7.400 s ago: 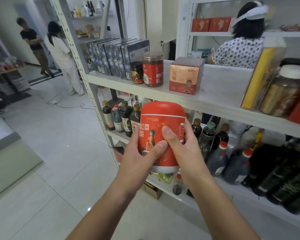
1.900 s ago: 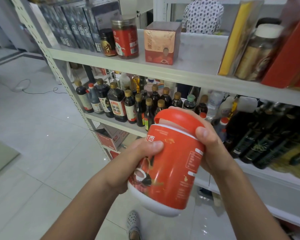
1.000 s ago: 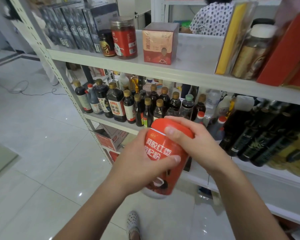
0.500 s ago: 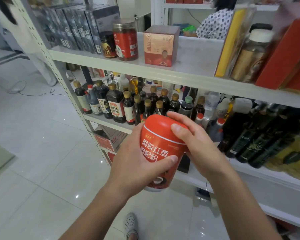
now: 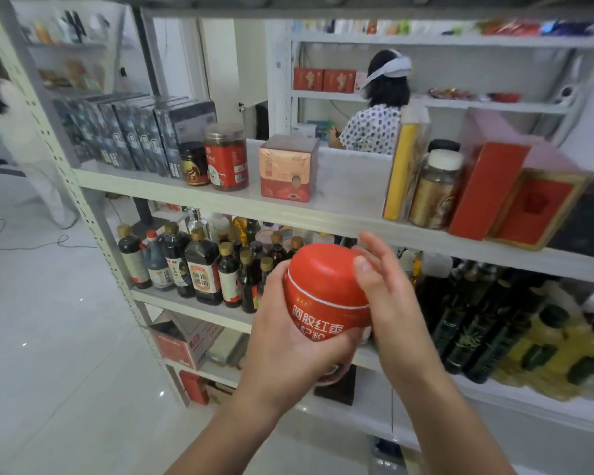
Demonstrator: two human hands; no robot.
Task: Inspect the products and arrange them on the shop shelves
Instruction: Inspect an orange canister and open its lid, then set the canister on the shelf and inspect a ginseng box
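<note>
A red cylindrical canister [image 5: 326,303] with a domed lid is held upright, near, in front of the white metal shelving [image 5: 350,181], just below the edge of its upper board. It is gripped from the left by the left hand [image 5: 288,341], with the fingers curled round the body. The right hand [image 5: 391,303] is laid against its right side, fingers straight and spread, thumb on the lid. Dark glass sauce bottles [image 5: 199,269] are ranged on the lower board to the left. Glossy white floor tiles [image 5: 48,337] are noted further left.

A shop: white slotted-steel shelves [image 5: 288,214] carry rows of dark glass sauce bottles [image 5: 202,269], red cardboard gift boxes [image 5: 484,190] and a red-labelled clear jar [image 5: 226,159].
</note>
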